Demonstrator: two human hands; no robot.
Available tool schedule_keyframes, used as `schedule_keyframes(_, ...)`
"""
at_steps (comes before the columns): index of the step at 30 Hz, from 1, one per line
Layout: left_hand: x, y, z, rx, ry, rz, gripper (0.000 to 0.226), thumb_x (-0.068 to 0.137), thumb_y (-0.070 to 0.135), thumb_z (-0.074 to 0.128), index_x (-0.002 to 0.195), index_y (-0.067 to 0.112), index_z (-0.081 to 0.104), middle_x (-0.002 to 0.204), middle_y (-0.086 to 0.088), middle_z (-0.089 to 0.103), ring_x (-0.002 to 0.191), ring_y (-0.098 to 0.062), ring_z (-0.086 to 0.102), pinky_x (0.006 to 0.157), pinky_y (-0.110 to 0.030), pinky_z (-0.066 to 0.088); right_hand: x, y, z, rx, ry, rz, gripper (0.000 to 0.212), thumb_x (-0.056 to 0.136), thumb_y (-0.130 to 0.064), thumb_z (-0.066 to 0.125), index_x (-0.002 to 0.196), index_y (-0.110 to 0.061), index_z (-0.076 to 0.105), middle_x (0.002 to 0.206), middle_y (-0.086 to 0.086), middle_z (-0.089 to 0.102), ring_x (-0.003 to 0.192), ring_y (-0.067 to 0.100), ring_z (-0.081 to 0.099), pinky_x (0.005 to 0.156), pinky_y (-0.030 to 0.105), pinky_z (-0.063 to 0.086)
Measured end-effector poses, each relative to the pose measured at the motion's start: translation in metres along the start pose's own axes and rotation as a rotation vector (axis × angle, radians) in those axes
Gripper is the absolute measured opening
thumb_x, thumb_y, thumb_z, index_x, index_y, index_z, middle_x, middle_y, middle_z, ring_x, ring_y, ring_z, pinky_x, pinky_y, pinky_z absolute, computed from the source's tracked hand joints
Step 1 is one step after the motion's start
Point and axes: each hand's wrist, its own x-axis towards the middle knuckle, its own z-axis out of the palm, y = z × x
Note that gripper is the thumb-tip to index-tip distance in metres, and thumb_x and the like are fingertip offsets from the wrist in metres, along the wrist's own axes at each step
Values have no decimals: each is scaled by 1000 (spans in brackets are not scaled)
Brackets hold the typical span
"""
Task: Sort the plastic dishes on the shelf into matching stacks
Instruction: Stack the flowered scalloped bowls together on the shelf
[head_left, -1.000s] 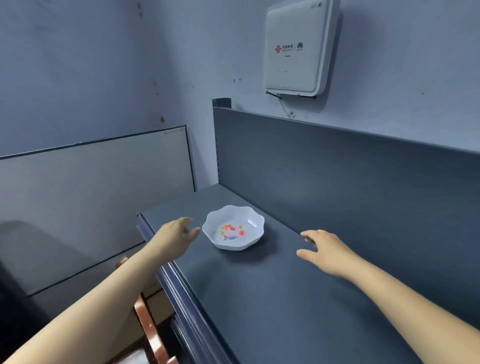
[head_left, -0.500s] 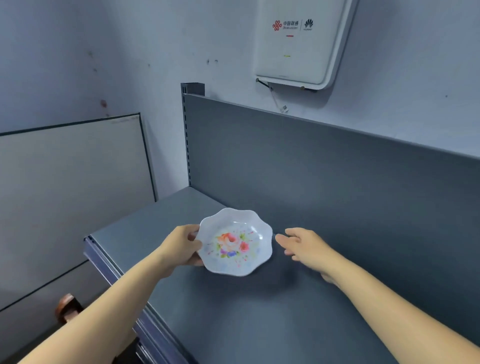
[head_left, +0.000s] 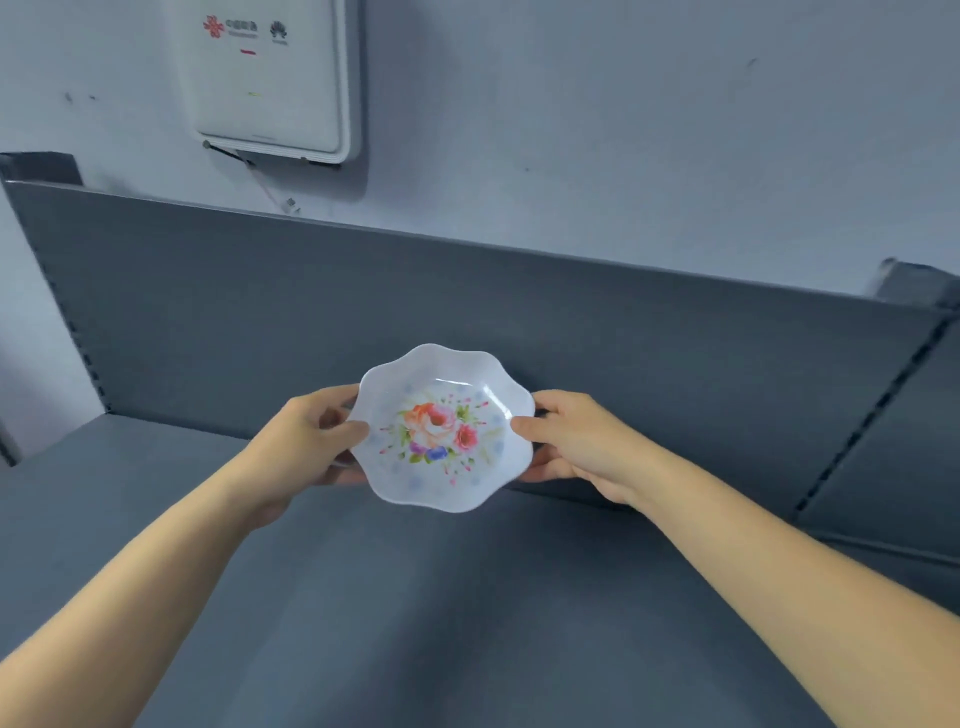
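Here, a dark grey metal shelf (head_left: 415, 623) spreads beneath the grip, its upright back panel (head_left: 623, 332) rising behind it against a pale wall. Above and to the left of the grip, a white wall-mounted box (head_left: 270, 78) carries small logos. Both forearms reach in from the lower corners. The left hand (head_left: 306, 447) and right hand (head_left: 582, 441) are each clamped on opposite edges of a white scalloped plastic dish (head_left: 444, 428), thumbs on the rim, fingers underneath. The dish, printed with flowers, is held above the shelf and tilted toward the camera.
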Motion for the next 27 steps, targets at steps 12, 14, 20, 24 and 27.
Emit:
schedule_keyframes(12, -51, 107, 231, -66, -312, 225, 32, 96, 10, 51, 103, 35, 69, 92, 2, 75, 77, -13, 73, 60, -19, 57, -213, 42, -202, -44, 378, -30, 22, 95, -12, 55, 114, -6, 63, 106, 13, 71, 76, 17, 71, 64, 24, 58)
schedule_keyframes(14, -71, 119, 277, -69, -348, 241, 33, 96, 9, 50, 102, 34, 69, 93, 0, 75, 76, -13, 72, 60, -19, 57, -252, 58, -234, -39, 427, -24, 21, 95, -12, 55, 114, -7, 64, 105, 13, 72, 80, 21, 71, 66, 26, 59)
schedule_keyframes(20, -116, 132, 383, -16, -406, 183, 38, 94, 2, 43, 112, 24, 68, 100, -3, 75, 76, -9, 73, 60, -19, 57, -329, 115, -299, -25, 482, 36, 23, 93, -10, 55, 112, -4, 66, 103, 14, 73, 77, 19, 72, 63, 23, 58)
schedule_keyframes(24, -131, 123, 418, 62, -386, 134, 44, 90, -2, 39, 115, 20, 67, 104, -5, 73, 86, -18, 73, 68, -26, 60, -339, 149, -319, -85, 493, 77, 25, 88, -3, 53, 108, 9, 62, 86, 15, 64, 67, 20, 64, 58, 23, 58)
schedule_keyframes(27, -131, 112, 432, 189, -325, 115, 44, 86, -4, 37, 108, 16, 69, 97, -9, 72, 83, -27, 71, 72, -31, 61, -334, 167, -323, -157, 519, 109, 21, 84, 2, 50, 98, 11, 62, 74, 10, 58, 60, 18, 57, 59, 25, 57)
